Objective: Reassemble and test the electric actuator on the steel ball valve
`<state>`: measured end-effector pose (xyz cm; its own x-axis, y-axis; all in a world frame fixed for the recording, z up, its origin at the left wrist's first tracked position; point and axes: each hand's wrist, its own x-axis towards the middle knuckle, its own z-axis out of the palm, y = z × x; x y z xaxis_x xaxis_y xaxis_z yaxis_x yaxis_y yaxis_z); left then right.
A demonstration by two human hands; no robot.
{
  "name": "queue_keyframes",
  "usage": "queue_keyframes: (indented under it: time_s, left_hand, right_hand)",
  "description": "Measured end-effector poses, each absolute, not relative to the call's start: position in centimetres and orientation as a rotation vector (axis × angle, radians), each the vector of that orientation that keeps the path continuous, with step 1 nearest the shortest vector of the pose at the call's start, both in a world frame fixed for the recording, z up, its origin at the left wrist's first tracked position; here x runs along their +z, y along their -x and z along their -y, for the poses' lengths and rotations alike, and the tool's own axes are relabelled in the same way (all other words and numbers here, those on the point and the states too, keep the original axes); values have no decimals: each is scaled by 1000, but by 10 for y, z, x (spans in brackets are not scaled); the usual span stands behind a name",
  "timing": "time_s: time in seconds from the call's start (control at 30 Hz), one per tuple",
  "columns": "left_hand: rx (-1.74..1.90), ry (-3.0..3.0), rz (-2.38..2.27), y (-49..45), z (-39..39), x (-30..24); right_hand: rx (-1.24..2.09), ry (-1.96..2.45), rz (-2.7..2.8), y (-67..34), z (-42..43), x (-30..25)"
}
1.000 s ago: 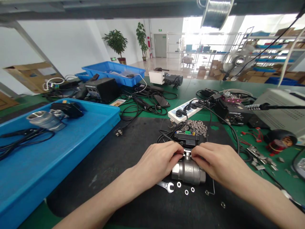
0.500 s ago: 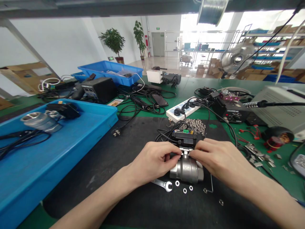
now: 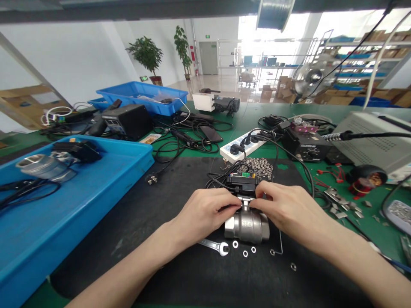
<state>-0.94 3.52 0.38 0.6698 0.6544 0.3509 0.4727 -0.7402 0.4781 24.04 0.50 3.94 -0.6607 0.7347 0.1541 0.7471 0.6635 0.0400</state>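
Note:
A steel ball valve (image 3: pixel 246 226) marked 304 lies on the black mat, with a black actuator box (image 3: pixel 243 184) joined behind it by a bracket (image 3: pixel 245 202). My left hand (image 3: pixel 210 209) is closed in a pinch at the bracket's left side. From the right, my right hand (image 3: pixel 284 203) pinches at the bracket's other side. Whatever small part sits between the fingertips is hidden. Just in front of the valve are an open-end wrench (image 3: pixel 215 246), several loose nuts or washers (image 3: pixel 245 253) and a thin hex key (image 3: pixel 281 244).
A blue tray (image 3: pixel 128 164) at left holds another valve (image 3: pixel 46 167). Behind the actuator lie a heap of nuts (image 3: pixel 261 167) and a white power strip (image 3: pixel 240 145). To the right are a black soldering station (image 3: pixel 306 143), metal clips (image 3: pixel 343 203) and cables.
The view has shifted slightly, so everything sits a little further left. My left fingers have drawn closer together; both hands stay at the bracket.

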Motion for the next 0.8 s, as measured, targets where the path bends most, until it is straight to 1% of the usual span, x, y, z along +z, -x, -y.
queue_keyframes:
  time_s: [0.17,0.33,0.47,0.57,0.67,0.73,0.8]
  left_hand:
    - [596,-2794,-866,10,-36,9]
    - [412,-3218,-695,16,-36,18]
    - [502,-3378,-649,19,-38,16]
    - [662,-3342,-629,23,-40,13]
    - [804,-3149,-694,27,-33,17]
    - [773,-2961,-714,26,-21,24]
    - [602,-2838,-607,23,-6,30]
  right_hand:
    - [-86,1260,2755,-241,0,47]
    - [56,1237,2661,-254,19,67]
    - [238,1352,2604,-268,54,62]
    - [343,1453,2600,-277,83,36]
    - [433,1566,2562,-284,102,8]
    - [526,1626,2533,-287,108,-4]
    - [620,1707,2501,-287,110,-8]
